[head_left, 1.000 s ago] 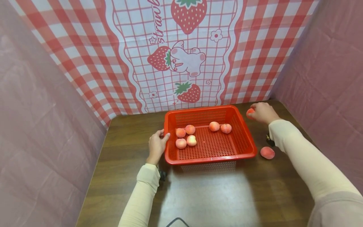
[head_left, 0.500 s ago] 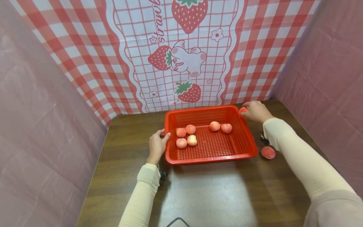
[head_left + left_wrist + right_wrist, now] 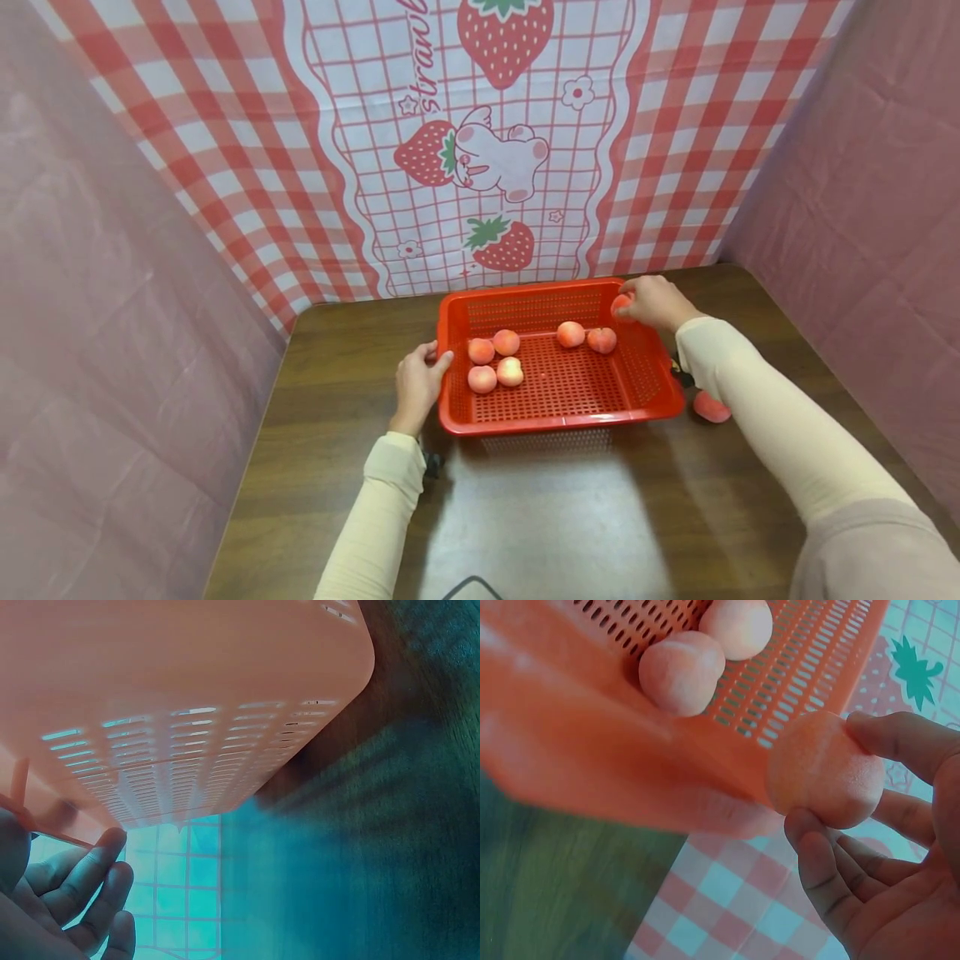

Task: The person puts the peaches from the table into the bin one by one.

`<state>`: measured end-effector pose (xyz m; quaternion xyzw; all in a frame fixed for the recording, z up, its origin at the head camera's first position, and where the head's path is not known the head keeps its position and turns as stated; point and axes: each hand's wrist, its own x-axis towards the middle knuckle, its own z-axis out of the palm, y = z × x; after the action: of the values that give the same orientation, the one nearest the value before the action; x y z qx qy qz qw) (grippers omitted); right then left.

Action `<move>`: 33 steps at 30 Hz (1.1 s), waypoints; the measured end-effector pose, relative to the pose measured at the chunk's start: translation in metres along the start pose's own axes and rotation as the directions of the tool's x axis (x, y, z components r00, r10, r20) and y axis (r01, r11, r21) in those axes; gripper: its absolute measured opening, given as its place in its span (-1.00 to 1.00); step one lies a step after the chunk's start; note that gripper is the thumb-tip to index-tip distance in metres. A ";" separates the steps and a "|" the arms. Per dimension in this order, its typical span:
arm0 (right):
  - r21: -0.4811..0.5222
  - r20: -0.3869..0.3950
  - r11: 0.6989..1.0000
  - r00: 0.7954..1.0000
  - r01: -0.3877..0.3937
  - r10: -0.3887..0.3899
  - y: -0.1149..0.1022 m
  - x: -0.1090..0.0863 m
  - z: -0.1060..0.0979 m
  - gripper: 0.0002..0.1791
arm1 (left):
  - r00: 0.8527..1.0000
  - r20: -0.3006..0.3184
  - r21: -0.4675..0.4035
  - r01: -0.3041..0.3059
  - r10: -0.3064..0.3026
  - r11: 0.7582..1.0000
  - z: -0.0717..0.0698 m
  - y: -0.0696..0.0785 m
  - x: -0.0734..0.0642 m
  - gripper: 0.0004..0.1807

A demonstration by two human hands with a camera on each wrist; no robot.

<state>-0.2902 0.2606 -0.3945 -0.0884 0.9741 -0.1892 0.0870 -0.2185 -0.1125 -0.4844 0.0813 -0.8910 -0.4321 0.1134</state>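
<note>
In the head view, a red plastic basket (image 3: pixel 562 422) stands on the table with several peaches inside. Two peaches (image 3: pixel 586 337) sit toward its right end; several more, such as one peach (image 3: pixel 482 379), cluster at the left. My left hand (image 3: pixel 417 385) holds the basket's left rim, thumb at the top edge and fingers outside. Above the back right corner, my right hand (image 3: pixel 656 302) pinches a peach (image 3: pixel 825 771) between thumb and fingertips. The right wrist view has it over the rim, apart from the two peaches below. Another peach (image 3: pixel 711 407) lies right of the basket, partly behind the forearm.
The wooden table (image 3: pixel 330 492) extends around the basket. A red checked strawberry cloth (image 3: pixel 480 167) hangs behind it, and pink cloths (image 3: pixel 847 208) hang at both sides. A dark cable loop (image 3: pixel 471 581) shows at the front edge.
My right hand has carried its peach leftward, from beside the basket to over its back right corner. The right forearm now partly covers the loose peach. My left hand stays at the rim.
</note>
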 end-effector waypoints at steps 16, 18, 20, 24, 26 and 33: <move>-0.012 0.061 0.999 0.997 0.050 -0.049 -0.013 0.008 0.030 -0.46 | 1.000 0.001 0.000 0.005 -0.005 1.000 0.001 0.001 0.000 -0.55; -0.016 0.060 0.997 0.996 0.073 -0.071 -0.014 0.009 0.035 -0.48 | 1.000 0.001 -0.004 0.006 -0.006 1.000 0.002 0.001 0.000 -0.55; -0.021 0.061 0.995 0.994 0.095 -0.094 -0.015 0.010 0.040 -0.50 | 1.000 -0.001 -0.003 0.003 -0.003 1.000 0.002 0.001 -0.001 -0.56; -0.046 0.069 0.991 0.990 0.130 -0.126 -0.014 0.012 0.048 -0.54 | 1.000 -0.002 -0.004 0.000 0.000 1.000 0.002 0.001 -0.002 -0.56; -0.042 0.079 0.991 0.989 0.130 -0.127 -0.015 0.012 0.051 -0.54 | 1.000 0.000 -0.006 0.002 -0.002 1.000 0.002 0.001 -0.002 -0.56; -0.001 0.187 0.993 0.976 0.117 -0.115 -0.019 0.014 0.058 -0.50 | 1.000 0.002 -0.020 0.014 -0.014 1.000 0.000 0.003 -0.001 -0.56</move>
<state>-0.2889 0.2196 -0.4421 -0.1628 0.9559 -0.1791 0.1663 -0.2176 -0.1101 -0.4824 0.0861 -0.8862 -0.4417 0.1103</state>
